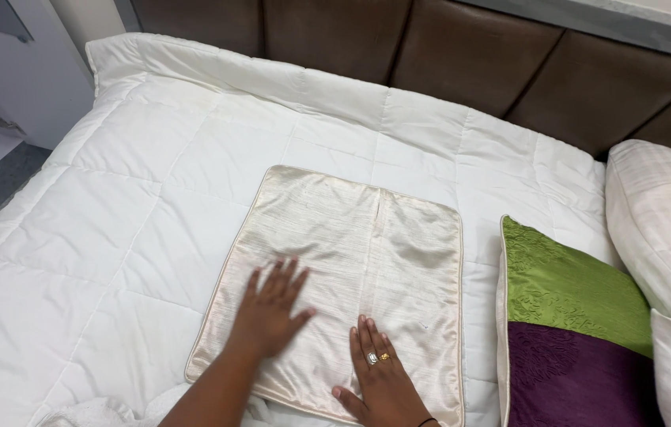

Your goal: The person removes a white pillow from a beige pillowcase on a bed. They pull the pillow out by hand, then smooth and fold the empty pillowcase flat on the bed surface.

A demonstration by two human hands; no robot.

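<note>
White quilted comforter (137,213) covers the whole bed, spread flat w/ only soft stitch-line creases, its top edge folded back along the brown padded headboard (462,55). Off to the right side, a big pale striped pillow (659,221) leans by the headboard, & just beside it sits a green-and-purple cushion (568,316) w/ cream edging.

Mid-bed lies the cream silky cushion cover (351,269), empty & flat, a seam running down its centre, piped edge all round. Lies square on the comforter, near the green-and-purple cushion but not touching it. A bit of rumpled white cloth (90,413) shows at the bottom edge, under the near corner of the cover.

Both hands are down on the cover's near half. Left hand (272,308) is flat, fingers fanned wide, palm pressing the fabric; looks slightly blurred. Right hand (379,375) also flat, fingers close together, two rings on one finger, dark band at the wrist. Neither hand pinches or grasps anything, just palms on cloth.

How far along, judging by the look: far half of the cover is already smooth & taut; light ripples remain near the hands, esp. lower left. Cover is laid out & mostly flattened. No fold in it yet.
</note>
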